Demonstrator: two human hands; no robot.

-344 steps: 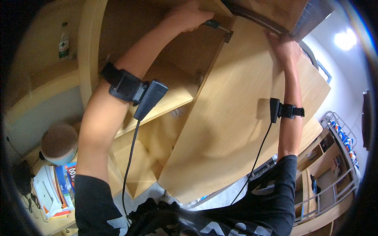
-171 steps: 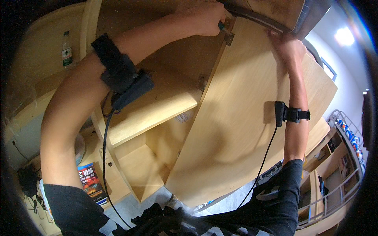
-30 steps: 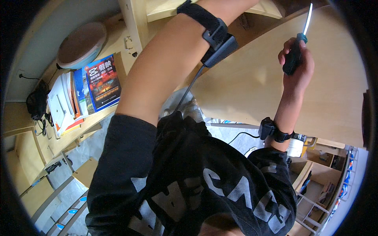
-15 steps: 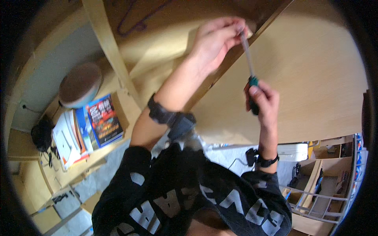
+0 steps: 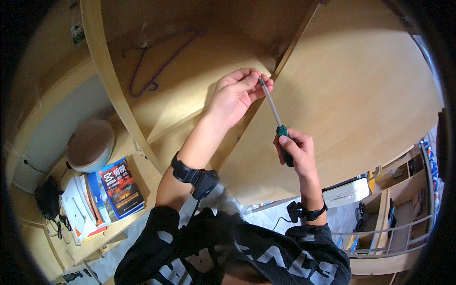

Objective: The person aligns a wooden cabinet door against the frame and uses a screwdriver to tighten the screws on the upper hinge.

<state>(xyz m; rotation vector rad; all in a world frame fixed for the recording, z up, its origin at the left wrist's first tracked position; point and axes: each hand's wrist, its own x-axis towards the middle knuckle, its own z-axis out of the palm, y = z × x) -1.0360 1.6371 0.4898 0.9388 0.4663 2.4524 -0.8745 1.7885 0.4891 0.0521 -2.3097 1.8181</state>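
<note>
Right hand point(image 5: 295, 151) is wrapped around the green handle of the screwdriver point(image 5: 275, 122), fingers curled tight, thumb lying up along the grip near the collar. Left hand point(image 5: 236, 92) pinches the shaft tip between thumb and fingertips, apparently steadying the tip or seating a small fastener on it; can't tell if a screw is actually there, too small to see. Tool sits mid-air between both hands, right at the front edge of the open wooden door panel point(image 5: 361, 95) where it meets the cabinet shelf point(image 5: 199, 71). Long axis runs diagonal: handle low and toward the person's right, tip pointing up and slightly left toward the door's hinge edge. Two-hand hold looks like tip guidance, one hand for torque, the other for aim. Black wrist straps on both forearms, cable hanging off each. Further out: a purple wire hanger point(image 5: 152, 66) lies on the shelf inside the cabinet, well apart from the hands. Lower left, a round pinkish lidded bowl point(image 5: 90, 145) sits beside a stack of books point(image 5: 102, 194) on a lower ledge.
</note>
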